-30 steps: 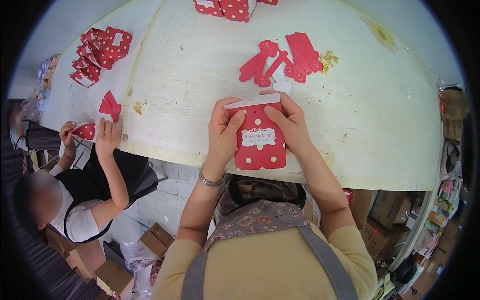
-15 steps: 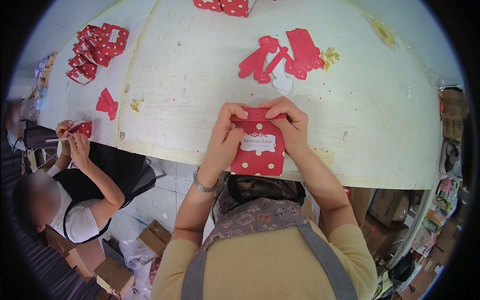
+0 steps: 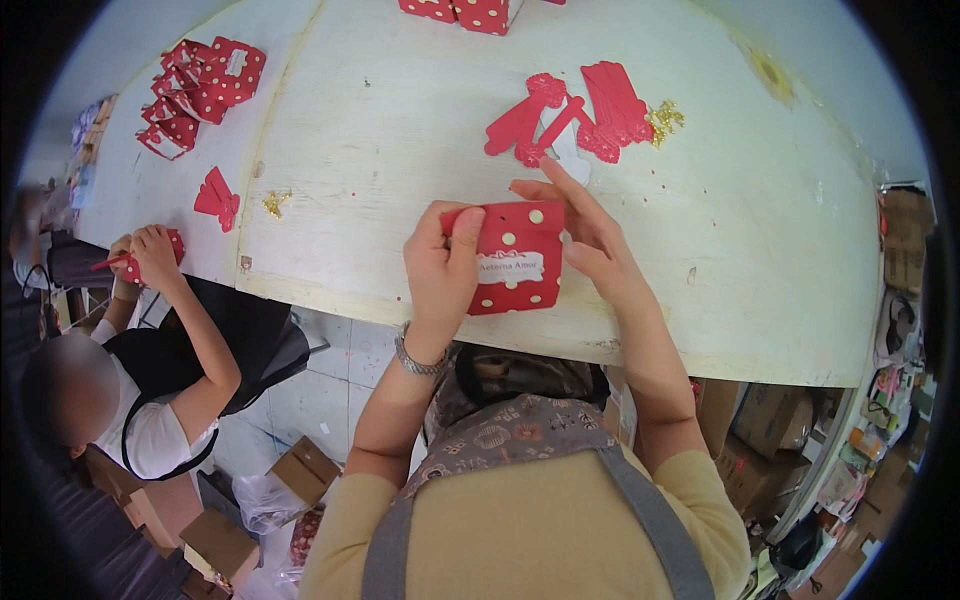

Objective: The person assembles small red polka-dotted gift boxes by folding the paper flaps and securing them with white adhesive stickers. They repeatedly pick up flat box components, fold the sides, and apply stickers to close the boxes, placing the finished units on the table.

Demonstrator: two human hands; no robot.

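Note:
My left hand (image 3: 445,265) grips a red gift box (image 3: 515,295) with pale dots and a white label, its thumb over the upper left corner. The box is held above the table's front edge. My right hand (image 3: 600,245) is off to the box's right side, fingers apart and pointing toward the far side; a fingertip is close to the box edge, and I cannot tell if it touches. Beyond it lie red scalloped paper strips (image 3: 520,120), partly over a white paper piece (image 3: 570,165). A second stack of red strips (image 3: 615,105) is beside them.
Small gold pieces (image 3: 664,121) lie right of the strips, more gold pieces (image 3: 277,204) at left. Dotted red boxes (image 3: 235,75) stand far left, others (image 3: 485,14) at the far edge. A co-worker's hands (image 3: 150,255) hold a dotted red item at left. Cartons (image 3: 765,470) sit under the table.
My right hand has let go of the box's top and opened out to the right. The box, now in my left hand, has tilted and its top flap looks folded back.

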